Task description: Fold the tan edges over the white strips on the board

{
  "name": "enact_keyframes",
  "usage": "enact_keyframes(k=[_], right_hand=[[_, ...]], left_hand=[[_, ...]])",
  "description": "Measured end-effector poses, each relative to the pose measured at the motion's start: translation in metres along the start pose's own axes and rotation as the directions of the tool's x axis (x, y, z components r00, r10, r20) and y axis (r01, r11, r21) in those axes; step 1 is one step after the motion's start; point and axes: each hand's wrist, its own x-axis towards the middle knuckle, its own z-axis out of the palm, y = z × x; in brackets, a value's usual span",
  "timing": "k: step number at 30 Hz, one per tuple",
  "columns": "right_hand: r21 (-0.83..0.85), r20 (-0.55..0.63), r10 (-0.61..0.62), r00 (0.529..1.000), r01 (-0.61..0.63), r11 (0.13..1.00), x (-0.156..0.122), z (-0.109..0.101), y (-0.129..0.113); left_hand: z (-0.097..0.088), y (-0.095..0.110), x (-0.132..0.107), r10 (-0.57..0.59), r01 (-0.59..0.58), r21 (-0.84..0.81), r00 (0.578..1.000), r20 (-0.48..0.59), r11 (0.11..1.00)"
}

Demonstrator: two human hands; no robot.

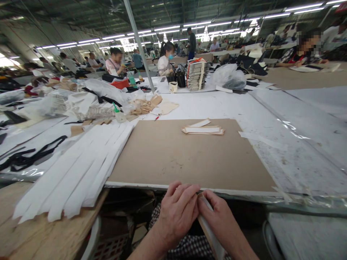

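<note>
Both my hands are together at the bottom of the view, just below the near edge of a brown cardboard board (pixel 184 155). A narrow strip of white material with a tan edge (pixel 209 229) runs down between them. My right hand (pixel 221 222) grips it, and my left hand (pixel 176 213) pinches it from the other side. A small stack of similar tan and white strips (pixel 203 128) lies on the far part of the board. To the left, long white tapered strips (pixel 73 169) lie fanned out in a pile.
A wide work table covered in white sheeting runs ahead, holding a glue bottle (pixel 119 116), tan pieces (pixel 143 106), a bundled stack (pixel 196 74) and a plastic bag (pixel 229 77). A steel pole (pixel 138 43) rises beyond. Co-workers sit at tables across the hall.
</note>
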Motion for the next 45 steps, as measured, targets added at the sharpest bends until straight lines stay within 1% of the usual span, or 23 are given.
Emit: enact_keyframes(k=[2, 3, 4, 5, 7, 8, 9, 11, 14, 16, 18, 20, 22, 24, 26, 27, 29, 31, 33, 36, 39, 42, 45], right_hand=[[0.038, -0.008, 0.021, 1.000, -0.021, 0.999, 0.004, -0.002, -0.002], [0.078, -0.005, 0.038, 0.999, -0.037, 0.996, 0.007, -0.004, -0.002], [0.132, 0.005, 0.058, 0.998, -0.058, 0.990, 0.009, -0.005, -0.003], [0.195, 0.021, 0.079, 0.997, -0.082, 0.977, 0.013, -0.007, -0.003], [0.315, 0.044, 0.118, 0.992, -0.126, 0.941, 0.020, -0.011, -0.003], [0.358, 0.046, 0.133, 0.990, -0.140, 0.923, 0.023, -0.013, -0.002], [0.387, 0.046, 0.142, 0.989, -0.149, 0.910, 0.028, -0.015, -0.001], [0.407, 0.042, 0.145, 0.989, -0.150, 0.901, 0.037, -0.019, 0.003], [0.365, 0.038, 0.125, 0.991, -0.131, 0.922, 0.054, -0.023, 0.011], [0.313, 0.042, 0.106, 0.993, -0.114, 0.943, 0.065, -0.023, 0.018], [0.283, 0.057, 0.093, 0.994, -0.105, 0.953, 0.073, -0.023, 0.026], [0.259, 0.078, 0.103, 0.992, -0.120, 0.958, 0.078, -0.022, 0.033], [0.178, 0.070, 0.139, 0.988, -0.150, 0.973, 0.077, -0.023, 0.038], [0.013, -0.009, 0.126, 0.992, -0.125, 0.992, 0.073, -0.024, 0.040], [-0.202, -0.161, 0.015, 0.987, -0.048, 0.978, 0.068, -0.025, 0.042], [-0.309, -0.236, -0.082, 0.968, 0.005, 0.951, 0.065, -0.025, 0.043], [-0.498, -0.321, -0.303, 0.897, 0.113, 0.860, 0.063, -0.025, 0.046], [-0.638, -0.292, -0.496, 0.818, 0.220, 0.738, 0.064, -0.024, 0.050], [-0.723, -0.211, -0.600, 0.771, 0.290, 0.627, 0.067, -0.023, 0.053], [-0.771, -0.120, -0.632, 0.765, 0.329, 0.545, 0.071, -0.025, 0.055], [-0.771, -0.079, -0.633, 0.770, 0.355, 0.528, 0.071, -0.028, 0.057], [-0.756, -0.052, -0.621, 0.782, 0.376, 0.536, 0.070, -0.032, 0.059], [-0.723, -0.049, -0.607, 0.793, 0.391, 0.569, 0.074, -0.036, 0.063]], left_hand=[[0.001, -0.004, 0.005, -0.101, 0.101, -0.077, 0.995, 0.004, 0.992], [0.001, -0.008, 0.007, -0.185, 0.187, -0.147, 0.982, 0.025, 0.971], [0.000, -0.013, 0.010, -0.284, 0.291, -0.239, 0.957, 0.067, 0.926], [0.000, -0.018, 0.013, -0.382, 0.406, -0.348, 0.914, 0.138, 0.845], [0.002, -0.031, 0.016, -0.522, 0.607, -0.545, 0.789, 0.324, 0.579], [0.004, -0.037, 0.017, -0.550, 0.666, -0.608, 0.729, 0.409, 0.431], [0.008, -0.043, 0.017, -0.557, 0.699, -0.647, 0.682, 0.474, 0.305], [0.018, -0.052, 0.015, -0.548, 0.717, -0.683, 0.629, 0.551, 0.137], [0.040, -0.058, 0.014, -0.537, 0.721, -0.693, 0.591, 0.602, 0.018], [0.053, -0.061, 0.016, -0.551, 0.734, -0.679, 0.566, 0.613, -0.001], [0.062, -0.066, 0.020, -0.562, 0.760, -0.650, 0.545, 0.622, 0.018], [0.065, -0.072, 0.025, -0.557, 0.787, -0.614, 0.534, 0.636, 0.053], [0.062, -0.081, 0.032, -0.511, 0.829, -0.548, 0.520, 0.685, 0.110], [0.056, -0.090, 0.041, -0.441, 0.874, -0.443, 0.484, 0.755, 0.200], [0.050, -0.097, 0.050, -0.391, 0.887, -0.347, 0.448, 0.804, 0.304], [0.048, -0.100, 0.055, -0.383, 0.878, -0.319, 0.448, 0.807, 0.356], [0.049, -0.103, 0.062, -0.378, 0.831, -0.282, 0.486, 0.788, 0.480], [0.054, -0.102, 0.066, -0.366, 0.738, -0.245, 0.559, 0.744, 0.629], [0.061, -0.099, 0.067, -0.336, 0.606, -0.196, 0.648, 0.683, 0.771], [0.068, -0.095, 0.062, -0.266, 0.398, -0.115, 0.774, 0.575, 0.910], [0.071, -0.093, 0.049, -0.182, 0.244, -0.066, 0.854, 0.488, 0.968], [0.073, -0.093, 0.033, -0.093, 0.130, -0.055, 0.890, 0.446, 0.990], [0.074, -0.091, 0.020, -0.106, 0.143, -0.057, 0.900, 0.423, 0.988]])
